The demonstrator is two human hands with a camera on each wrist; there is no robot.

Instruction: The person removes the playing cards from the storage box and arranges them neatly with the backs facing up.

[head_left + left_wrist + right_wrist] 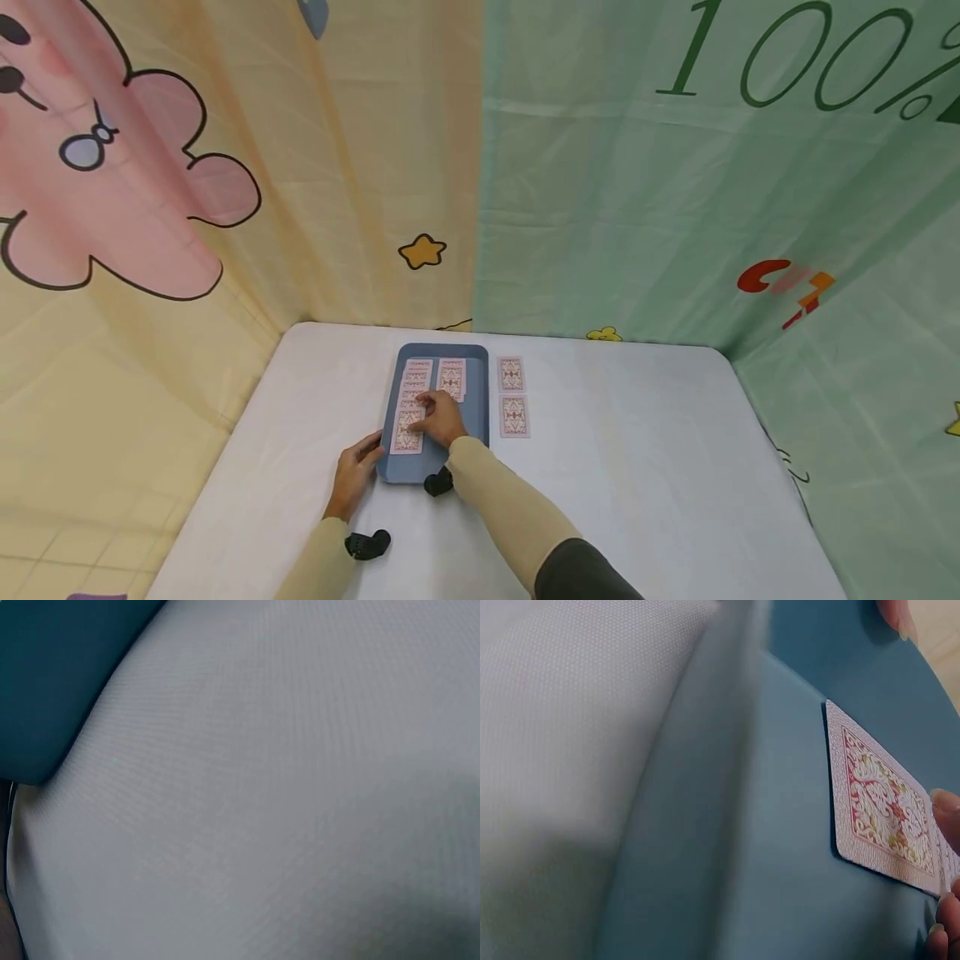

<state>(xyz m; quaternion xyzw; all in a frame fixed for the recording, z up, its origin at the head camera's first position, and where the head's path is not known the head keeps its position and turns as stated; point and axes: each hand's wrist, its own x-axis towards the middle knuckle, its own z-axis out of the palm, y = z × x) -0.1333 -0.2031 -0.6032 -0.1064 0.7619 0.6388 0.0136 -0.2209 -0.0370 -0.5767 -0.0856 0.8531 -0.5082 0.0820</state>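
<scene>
A shallow blue-grey tray (470,442) lies lengthwise on the table. In its left half, red-patterned playing cards (415,385) overlap in a column, backs up; the lowest card (407,439) shows almost whole. My right hand (444,419) reaches over the tray and pinches at this card, thumb and fingertips on opposite sides of it. The right wrist view shows the same card (885,802) close up, flat on the tray floor. At the tray's lower left edge, my left hand (354,475) holds the rim. The left wrist view has only the tray's corner (60,682) and tablecloth.
More face-down cards (452,379) overlap at the tray's upper right. Two single cards, an upper one (512,375) and a lower one (514,417), lie on the white table (637,467) just right of the tray. Printed curtains (600,208) hang behind and beside the table.
</scene>
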